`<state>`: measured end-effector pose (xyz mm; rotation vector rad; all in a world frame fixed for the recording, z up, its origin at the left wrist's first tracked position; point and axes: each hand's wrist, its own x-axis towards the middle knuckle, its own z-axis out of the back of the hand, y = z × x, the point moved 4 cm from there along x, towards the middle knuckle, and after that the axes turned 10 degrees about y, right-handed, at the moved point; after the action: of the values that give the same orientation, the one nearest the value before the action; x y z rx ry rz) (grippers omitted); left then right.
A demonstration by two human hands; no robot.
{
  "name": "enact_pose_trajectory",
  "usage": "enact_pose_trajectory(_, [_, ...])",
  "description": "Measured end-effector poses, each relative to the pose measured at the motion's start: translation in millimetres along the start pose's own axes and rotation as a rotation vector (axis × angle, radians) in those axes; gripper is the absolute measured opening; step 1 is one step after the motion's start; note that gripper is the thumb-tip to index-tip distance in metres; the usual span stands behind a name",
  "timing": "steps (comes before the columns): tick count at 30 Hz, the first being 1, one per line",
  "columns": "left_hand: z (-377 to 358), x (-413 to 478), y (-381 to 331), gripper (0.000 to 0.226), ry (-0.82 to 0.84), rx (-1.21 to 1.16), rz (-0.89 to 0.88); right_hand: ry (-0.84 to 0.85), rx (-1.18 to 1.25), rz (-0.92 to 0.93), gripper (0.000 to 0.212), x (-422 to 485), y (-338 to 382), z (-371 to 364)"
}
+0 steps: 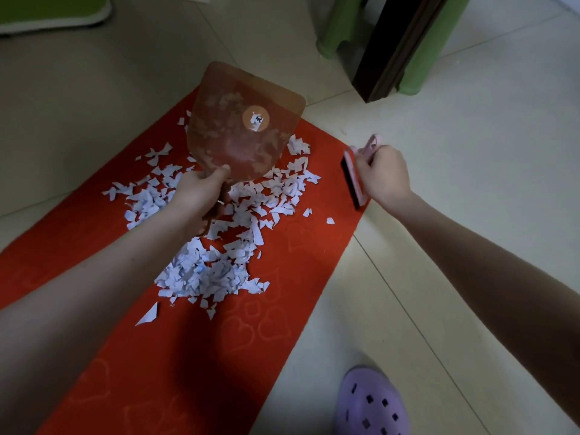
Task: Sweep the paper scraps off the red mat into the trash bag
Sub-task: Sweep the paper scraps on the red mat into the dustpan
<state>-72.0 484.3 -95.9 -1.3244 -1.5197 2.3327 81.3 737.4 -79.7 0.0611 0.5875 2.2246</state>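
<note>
A red mat point(307, 252) with faint heart patterns runs diagonally across the tiled floor. White paper scraps point(216, 246) lie piled along its middle and far part. My left hand point(201, 191) grips the handle of a translucent pink dustpan point(244, 124), held tilted above the far scraps with its underside and a round sticker facing me. My right hand point(381, 175) holds a small pink hand brush point(353, 175) by its handle, at the mat's right edge, bristles dark and pointing left. No trash bag is in view.
A green plastic stool point(420, 67) and a dark wooden post point(398, 48) stand at the far right on the tiles. A green-and-white object point(53, 14) lies at the far left. A purple clog shoe point(370, 403) rests by the mat's near right side.
</note>
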Motion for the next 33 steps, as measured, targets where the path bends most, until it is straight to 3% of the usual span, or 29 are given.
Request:
enact_pose_trajectory(7, [5, -8, 1, 0.033, -0.005, -0.023, 0.003, 0.154, 0.092, 0.154, 0.04, -33, 41, -44])
enact_pose_trajectory(11, [9, -10, 1, 0.035, -0.005, -0.013, -0.024, 0.09, 0.147, 0.218, 0.034, -39, 50, -23])
enact_pose_trajectory(15, [13, -9, 3, 0.036, 0.0, -0.014, -0.019, -0.006, 0.052, 0.171, 0.049, -28, 39, -6])
enact_pose_trajectory(19, [13, -9, 3, 0.035, 0.0, -0.017, -0.023, 0.075, 0.006, 0.132, 0.049, -33, 40, -28])
enact_pose_trajectory(23, [13, -10, 4, 0.034, -0.004, -0.017, -0.013, 0.173, 0.219, 0.18, 0.034, -52, 57, -50])
enact_pose_trajectory(25, [14, -10, 5, 0.032, 0.005, -0.032, -0.01, 0.107, 0.316, 0.231, 0.03, -55, 66, -39])
enact_pose_trajectory(28, [18, -10, 8, 0.029, 0.007, -0.051, -0.006, 0.036, 0.339, 0.267, 0.033, -50, 69, -22])
enact_pose_trajectory(33, [20, -9, 7, 0.028, -0.008, -0.063, -0.003, 0.108, 0.38, 0.235, 0.034, -40, 60, -30])
